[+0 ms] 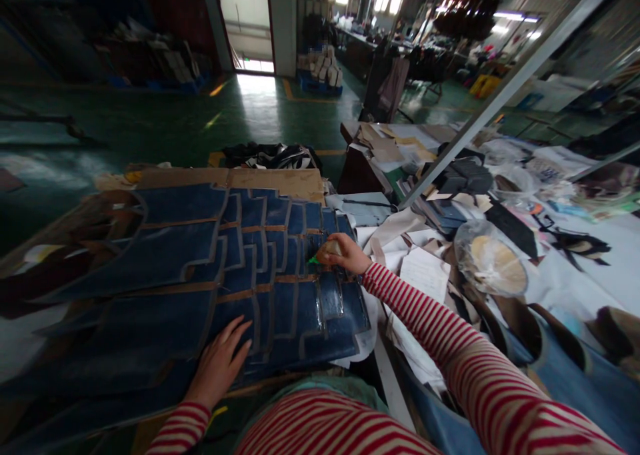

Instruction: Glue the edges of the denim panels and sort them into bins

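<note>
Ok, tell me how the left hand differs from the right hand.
The left hand lies with fingers spread on the blue pieces; the right hand is curled around a green-tipped bottle. The left hand is lower in view; the right hand is higher. Both are bare, with red-striped sleeves.

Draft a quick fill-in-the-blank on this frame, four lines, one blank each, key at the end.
1. The right hand grips a bottle whose tip is ____ in colour.
2. The left hand lies on panels whose main colour is ____.
3. The right sleeve is patterned with red and white ____.
4. In the picture, the clear plastic bag lies to the ____ of the bottle.

Missing words: green; blue; stripes; right.
</note>
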A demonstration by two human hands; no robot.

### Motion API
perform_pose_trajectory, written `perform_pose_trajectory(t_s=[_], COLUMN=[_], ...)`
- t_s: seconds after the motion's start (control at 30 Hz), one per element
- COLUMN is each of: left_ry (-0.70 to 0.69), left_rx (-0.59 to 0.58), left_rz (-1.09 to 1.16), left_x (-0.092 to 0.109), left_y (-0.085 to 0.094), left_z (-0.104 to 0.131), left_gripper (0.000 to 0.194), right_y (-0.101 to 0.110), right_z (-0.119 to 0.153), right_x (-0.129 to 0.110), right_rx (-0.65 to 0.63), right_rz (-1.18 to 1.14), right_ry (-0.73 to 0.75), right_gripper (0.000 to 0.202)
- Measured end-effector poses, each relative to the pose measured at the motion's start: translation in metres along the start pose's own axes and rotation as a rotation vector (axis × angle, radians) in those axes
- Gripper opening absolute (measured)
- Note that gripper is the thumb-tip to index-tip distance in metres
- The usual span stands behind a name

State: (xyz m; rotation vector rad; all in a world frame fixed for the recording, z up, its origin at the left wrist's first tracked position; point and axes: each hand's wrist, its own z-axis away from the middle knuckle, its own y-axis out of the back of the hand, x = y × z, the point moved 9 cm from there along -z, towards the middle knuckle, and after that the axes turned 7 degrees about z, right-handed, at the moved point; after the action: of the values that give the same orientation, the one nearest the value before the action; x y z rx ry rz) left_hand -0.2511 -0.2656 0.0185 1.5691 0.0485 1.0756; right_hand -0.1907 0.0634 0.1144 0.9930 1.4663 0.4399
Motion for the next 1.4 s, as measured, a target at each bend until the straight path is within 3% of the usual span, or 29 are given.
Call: perform_pose_trajectory(t_s=[0.23, 0.43, 0.7, 0.93, 1.1, 1.4], left_ry=[0.009, 0.005, 0.007, 0.016, 0.013, 0.002], left_rx=[-0.018, -0.004, -0.016, -0.008, 0.006, 0.01], left_rz=[-0.008, -0.009, -0.02, -0.006, -0.001, -0.007], left_x=[-0.001, -0.001, -0.002, -0.004, -0.004, -0.004], left_y=[-0.002, -0.001, -0.002, -0.003, -0.001, -0.001], left_z=[0.0, 0.001, 0.0, 0.001, 0.0, 0.0], left_gripper=[0.039, 0.038, 0.04, 0.039, 0.038, 0.039], right_y=[0.011, 0.005, 0.014, 0.007, 0.016, 0.017], right_z=[-0.019, -0.008, -0.026, -0.023, -0.031, -0.036], right_x=[-0.004, -0.011, -0.003, -0.008, -0.003, -0.002], right_rx=[0.123, 0.017, 0.14, 0.031, 0.128, 0.145], right_rz=[0.094, 0.081, 0.123, 0.12, 0.14, 0.141], right_ry=[0.103, 0.187, 0.174, 0.234, 0.21, 0.234], right_gripper=[0.04, 0.044, 0.04, 0.043, 0.041, 0.042])
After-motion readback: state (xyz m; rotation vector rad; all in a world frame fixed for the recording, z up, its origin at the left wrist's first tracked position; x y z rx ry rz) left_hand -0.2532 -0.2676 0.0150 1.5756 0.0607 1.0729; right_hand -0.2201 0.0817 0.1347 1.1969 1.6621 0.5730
